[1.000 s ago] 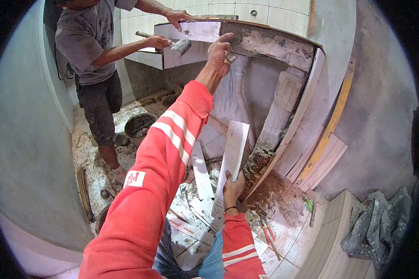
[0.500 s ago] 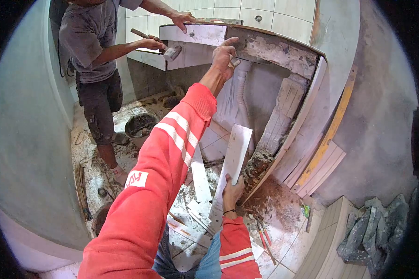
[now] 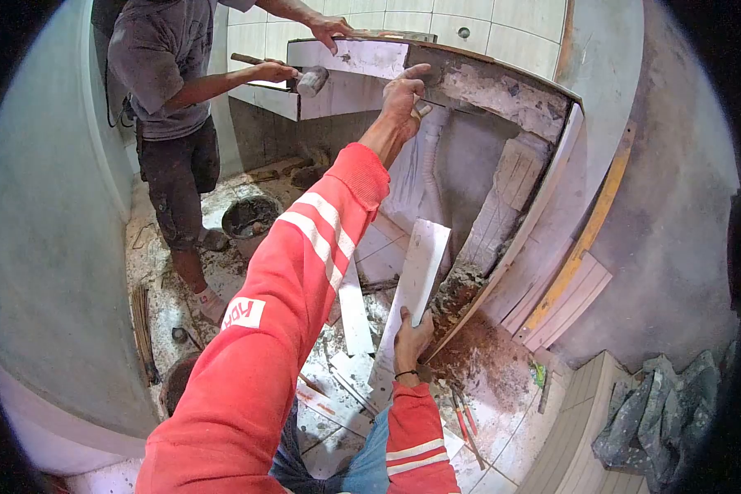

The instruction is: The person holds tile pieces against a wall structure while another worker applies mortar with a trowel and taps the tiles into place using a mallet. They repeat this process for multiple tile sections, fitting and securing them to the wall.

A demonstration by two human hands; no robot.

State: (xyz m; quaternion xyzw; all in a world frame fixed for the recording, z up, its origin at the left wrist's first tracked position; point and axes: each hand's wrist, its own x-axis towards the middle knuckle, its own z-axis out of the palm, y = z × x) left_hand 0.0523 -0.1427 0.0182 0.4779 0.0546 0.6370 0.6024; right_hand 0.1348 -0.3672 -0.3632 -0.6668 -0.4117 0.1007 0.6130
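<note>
My left hand (image 3: pixel 403 103) reaches up to the counter's front edge, index finger stretched toward the bare grey mortar (image 3: pixel 498 89). Its other fingers curl in, and a small pale stub (image 3: pixel 422 109) shows at them; I cannot make out what it is. Lower down, my right hand (image 3: pixel 412 336) grips the side of a long white tile strip (image 3: pixel 420 263), which stands tilted with its top end up. A white tile piece (image 3: pixel 350 55) covers the counter edge left of my left hand. Beside it, a co-worker's hand rests on the counter top while the other holds a mallet (image 3: pixel 312 81).
A bucket (image 3: pixel 251 217) of dark mix stands by the co-worker's feet. Cut tile strips (image 3: pixel 356 317) and red-handled pliers (image 3: pixel 465 416) lie on the littered floor. A yellow straightedge (image 3: pixel 580 247) leans at the right wall, near a crumpled grey sheet (image 3: pixel 659 416). A white pipe (image 3: pixel 430 156) runs under the counter.
The co-worker's mallet head has risen slightly and turned. The view has shifted a little; my left hand stays at the counter edge and my right hand keeps the tile strip.
</note>
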